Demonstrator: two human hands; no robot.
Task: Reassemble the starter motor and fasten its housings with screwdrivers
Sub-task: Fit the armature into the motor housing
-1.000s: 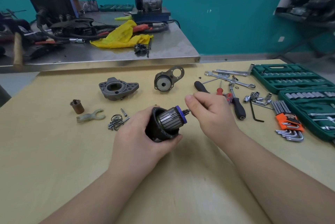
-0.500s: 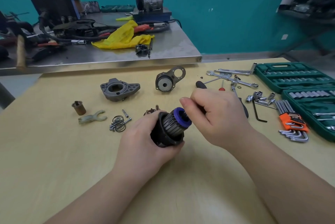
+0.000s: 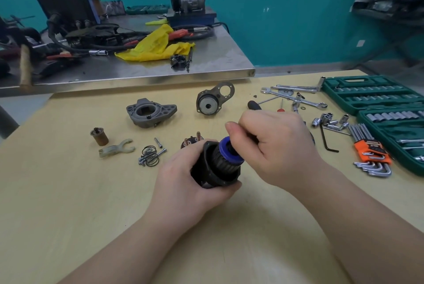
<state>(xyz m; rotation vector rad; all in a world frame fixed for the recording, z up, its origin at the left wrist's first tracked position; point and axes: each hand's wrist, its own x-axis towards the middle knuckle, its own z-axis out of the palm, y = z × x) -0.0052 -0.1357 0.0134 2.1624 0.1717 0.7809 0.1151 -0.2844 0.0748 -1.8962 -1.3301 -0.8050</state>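
Note:
My left hand (image 3: 183, 182) grips the black motor housing (image 3: 206, 169) from below, above the wooden table (image 3: 68, 192). The armature (image 3: 226, 159), with a blue ring at its top end, sticks out of the housing, tilted up to the right. My right hand (image 3: 273, 146) is closed over the armature's top end, fingertips on its shaft, which they hide. A grey end housing (image 3: 151, 112) and a round bracket housing (image 3: 212, 101) lie further back. A brush holder (image 3: 190, 142) peeks out behind my left hand. Screws and spring rings (image 3: 151, 155) lie to the left.
A brown cylinder (image 3: 99, 136) and a pale fork lever (image 3: 115, 149) lie at left. Screwdrivers and wrenches (image 3: 293, 97), loose sockets (image 3: 330, 120), hex keys (image 3: 371, 157) and green socket cases (image 3: 371, 93) fill the right. A cluttered steel bench (image 3: 206, 63) stands behind.
The housing has tilted more upright in my left hand and the armature sits deeper in it. My right hand has closed over the armature's top, hiding the shaft tip.

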